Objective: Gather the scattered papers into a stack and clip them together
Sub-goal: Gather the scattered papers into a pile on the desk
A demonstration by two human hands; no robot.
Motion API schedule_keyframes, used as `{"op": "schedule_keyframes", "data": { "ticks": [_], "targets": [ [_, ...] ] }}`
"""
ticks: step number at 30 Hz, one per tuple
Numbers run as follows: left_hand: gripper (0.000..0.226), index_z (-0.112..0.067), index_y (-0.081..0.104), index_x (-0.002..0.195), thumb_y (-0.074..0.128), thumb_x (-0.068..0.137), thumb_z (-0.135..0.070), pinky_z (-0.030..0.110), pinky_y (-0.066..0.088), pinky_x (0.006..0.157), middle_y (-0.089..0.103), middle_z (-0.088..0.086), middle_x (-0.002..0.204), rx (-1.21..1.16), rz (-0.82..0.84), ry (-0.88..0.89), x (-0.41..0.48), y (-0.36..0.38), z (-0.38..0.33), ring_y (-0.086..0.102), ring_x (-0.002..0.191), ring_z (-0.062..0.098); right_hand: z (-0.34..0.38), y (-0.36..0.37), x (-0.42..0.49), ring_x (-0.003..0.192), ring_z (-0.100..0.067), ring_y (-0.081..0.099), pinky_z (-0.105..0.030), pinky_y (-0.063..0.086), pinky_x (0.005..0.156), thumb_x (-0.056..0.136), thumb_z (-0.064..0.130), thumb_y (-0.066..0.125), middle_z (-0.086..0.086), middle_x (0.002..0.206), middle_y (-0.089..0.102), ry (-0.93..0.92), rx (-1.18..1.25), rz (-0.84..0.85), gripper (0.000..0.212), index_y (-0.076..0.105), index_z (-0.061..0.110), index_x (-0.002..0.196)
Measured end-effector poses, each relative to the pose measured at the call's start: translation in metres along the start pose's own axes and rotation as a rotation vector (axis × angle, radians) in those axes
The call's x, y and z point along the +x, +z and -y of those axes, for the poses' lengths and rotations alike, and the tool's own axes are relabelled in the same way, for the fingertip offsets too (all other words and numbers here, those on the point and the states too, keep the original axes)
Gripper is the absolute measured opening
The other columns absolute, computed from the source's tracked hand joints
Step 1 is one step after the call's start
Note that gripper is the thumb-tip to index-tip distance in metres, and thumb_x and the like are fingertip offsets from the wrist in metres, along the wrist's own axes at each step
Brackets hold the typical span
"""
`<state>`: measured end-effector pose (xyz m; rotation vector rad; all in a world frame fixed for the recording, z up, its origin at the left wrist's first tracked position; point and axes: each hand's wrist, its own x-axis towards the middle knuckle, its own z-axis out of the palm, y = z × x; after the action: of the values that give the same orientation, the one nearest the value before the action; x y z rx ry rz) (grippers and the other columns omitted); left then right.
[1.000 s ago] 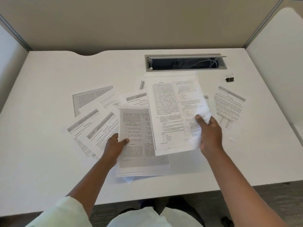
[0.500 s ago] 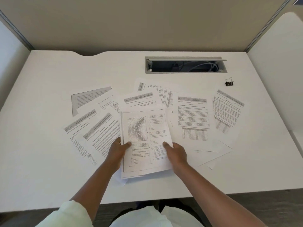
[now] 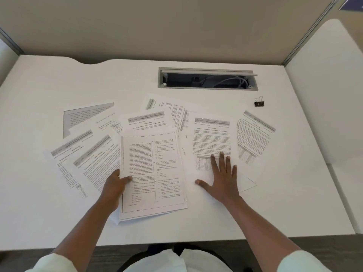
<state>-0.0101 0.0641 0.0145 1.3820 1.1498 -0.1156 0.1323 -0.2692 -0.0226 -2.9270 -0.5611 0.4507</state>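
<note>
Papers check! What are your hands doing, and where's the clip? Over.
Left hand pinching the stack. Right hand flat on a loose sheet. Binder clip untouched, far right. Nothing in the way.

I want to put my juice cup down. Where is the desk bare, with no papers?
Bare desk: the far left corner behind the papers, the right side beyond the binder clip, and the front strip near the person. The middle is crowded, with overlapping sheets, the left hand holding the stack and the right hand flat on a page.
</note>
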Motion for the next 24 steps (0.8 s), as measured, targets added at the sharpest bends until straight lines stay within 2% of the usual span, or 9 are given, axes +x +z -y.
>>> {"op": "schedule_keyframes", "data": {
  "ticks": [5,11,13,15,18,21,24],
  "targets": [
    [0.029,-0.014,0.065,0.121,0.064,0.095,-0.002,0.056,0.057,0.093,0.075,0.009,0.113,0.006,-0.030,-0.022,-0.005,0.005,0.007,0.073,0.100,0.036,-0.006,0.002,-0.003,0.158,-0.040,0.008,-0.065,0.015,0.122,0.083,0.092,0.027,-0.014,0.173,0.000,-0.020,-0.016,-0.048,0.105,0.018,0.025,0.164],
    [0.028,-0.014,0.065,0.120,0.063,0.096,-0.001,0.051,0.058,0.088,0.075,0.008,0.111,-0.020,-0.049,-0.025,-0.014,0.017,0.010,0.073,0.098,0.035,-0.008,0.002,-0.001,0.155,-0.043,0.019,-0.065,0.022,0.119,0.084,0.090,0.029,-0.016,0.171,0.013,-0.049,-0.020,-0.066,0.100,0.029,0.027,0.162],
    [0.025,-0.014,0.065,0.117,0.062,0.096,0.000,0.046,0.059,0.082,0.075,0.007,0.108,-0.048,-0.057,-0.028,-0.018,0.021,0.011,0.073,0.095,0.034,-0.009,0.002,-0.001,0.153,-0.043,0.024,-0.064,0.026,0.117,0.085,0.087,0.032,-0.016,0.170,0.019,-0.052,-0.028,-0.074,0.096,0.034,0.026,0.160],
    [0.025,-0.014,0.065,0.116,0.062,0.096,0.001,0.044,0.058,0.080,0.075,0.007,0.108,-0.060,-0.061,-0.024,-0.022,0.024,0.011,0.073,0.094,0.034,-0.012,-0.001,0.001,0.149,-0.043,0.034,-0.063,0.034,0.112,0.089,0.080,0.037,-0.017,0.167,0.029,-0.058,-0.029,-0.084,0.088,0.042,0.024,0.156],
    [0.030,-0.011,0.065,0.123,0.061,0.096,0.001,0.049,0.057,0.088,0.076,0.009,0.112,-0.070,-0.059,-0.023,-0.024,0.027,0.014,0.073,0.099,0.035,-0.020,-0.007,0.006,0.138,-0.041,0.052,-0.055,0.048,0.099,0.093,0.065,0.045,-0.015,0.157,0.047,-0.083,-0.013,-0.113,0.070,0.056,0.020,0.146],
    [0.031,-0.011,0.064,0.124,0.061,0.096,0.002,0.052,0.057,0.092,0.076,0.009,0.113,-0.081,-0.061,-0.034,-0.026,0.028,0.013,0.073,0.101,0.036,-0.032,-0.017,0.011,0.129,-0.036,0.061,-0.049,0.053,0.089,0.095,0.054,0.045,-0.010,0.147,0.059,-0.106,0.053,-0.171,0.057,0.065,0.018,0.135],
    [0.030,-0.012,0.064,0.122,0.061,0.096,0.002,0.050,0.058,0.090,0.076,0.009,0.112,-0.092,-0.064,-0.038,-0.027,0.029,0.012,0.073,0.100,0.035,-0.041,-0.030,0.014,0.132,-0.033,0.059,-0.051,0.051,0.097,0.097,0.058,0.042,-0.007,0.146,0.061,-0.115,0.191,-0.141,0.061,0.063,0.018,0.138]
  ]
}}
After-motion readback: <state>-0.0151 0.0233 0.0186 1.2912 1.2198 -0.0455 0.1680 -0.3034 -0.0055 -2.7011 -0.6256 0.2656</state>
